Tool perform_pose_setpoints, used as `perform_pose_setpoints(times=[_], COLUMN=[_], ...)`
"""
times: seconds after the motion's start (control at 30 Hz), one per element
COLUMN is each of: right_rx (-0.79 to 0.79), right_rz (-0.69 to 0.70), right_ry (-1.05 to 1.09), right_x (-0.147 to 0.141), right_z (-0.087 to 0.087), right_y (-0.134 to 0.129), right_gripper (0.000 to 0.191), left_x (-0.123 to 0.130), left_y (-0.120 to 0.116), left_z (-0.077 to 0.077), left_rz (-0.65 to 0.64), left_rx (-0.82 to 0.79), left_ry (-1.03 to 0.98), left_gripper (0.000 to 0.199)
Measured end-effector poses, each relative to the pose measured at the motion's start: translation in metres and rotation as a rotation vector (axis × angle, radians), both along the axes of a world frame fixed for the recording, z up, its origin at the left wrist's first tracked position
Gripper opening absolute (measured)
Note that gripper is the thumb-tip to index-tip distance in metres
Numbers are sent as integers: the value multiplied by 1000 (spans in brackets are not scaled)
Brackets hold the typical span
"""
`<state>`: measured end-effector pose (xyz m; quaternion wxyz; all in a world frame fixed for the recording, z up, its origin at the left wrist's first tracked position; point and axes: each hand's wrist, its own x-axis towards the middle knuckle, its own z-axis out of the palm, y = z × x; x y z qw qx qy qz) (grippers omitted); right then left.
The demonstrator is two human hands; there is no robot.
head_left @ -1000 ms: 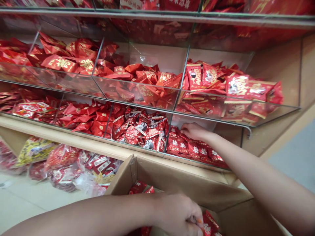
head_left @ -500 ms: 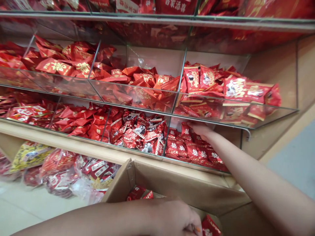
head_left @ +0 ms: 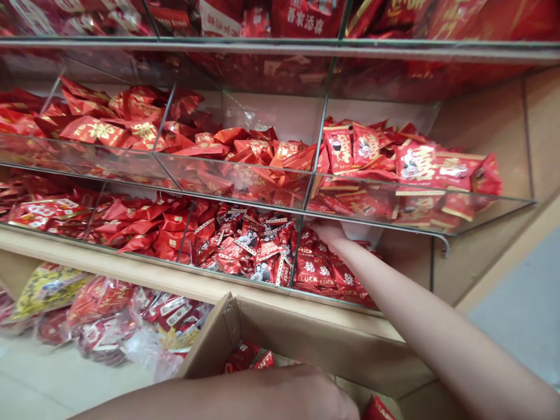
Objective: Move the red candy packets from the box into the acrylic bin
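Observation:
My right hand (head_left: pixel 329 231) reaches into the lower right compartment, among small red candy packets (head_left: pixel 318 269) printed with white characters and "LUCK". Its fingertips lie behind the glass edge of the shelf above, so their grip is hidden. My left hand (head_left: pixel 317 395) is over an open cardboard box (head_left: pixel 280 326) at the bottom of the view. The back of that hand shows, while its fingers are out of sight. Inside the box, red packets (head_left: pixel 242 357) lie behind my left wrist, and another red packet (head_left: pixel 377 408) is just right of the hand.
Glass dividers split the shelves into compartments of red packets (head_left: pixel 262 233). A clear front panel (head_left: pixel 236 178) runs along the middle shelf above my right hand. Filled plastic bags (head_left: pixel 102 297) lie on the floor (head_left: pixel 30 373) at left. A metal hook (head_left: pixel 444 245) hangs near the right side.
My right hand has shifted left in the compartment, towards the divider. My left hand sits lower in the view, its fingers now out of sight. The shelves appear slightly lower.

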<state>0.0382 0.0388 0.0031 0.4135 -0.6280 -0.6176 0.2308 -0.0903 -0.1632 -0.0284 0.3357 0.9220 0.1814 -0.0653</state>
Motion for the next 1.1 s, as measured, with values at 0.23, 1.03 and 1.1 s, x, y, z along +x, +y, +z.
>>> perform_pose_setpoints(times=[0.23, 1.03, 1.1], right_rx=[104, 111, 112], right_rz=[89, 219, 245], right_ry=[-333, -739, -747], right_x=[10, 6, 7], right_z=[6, 18, 14], right_y=[-28, -38, -34], right_gripper=[13, 22, 22], left_x=[-2, -7, -7], left_y=[-2, 2, 3], left_z=[8, -12, -15], left_rz=[-50, 109, 103], left_rx=[65, 155, 149], left_ry=[10, 171, 162], left_gripper=[10, 29, 28])
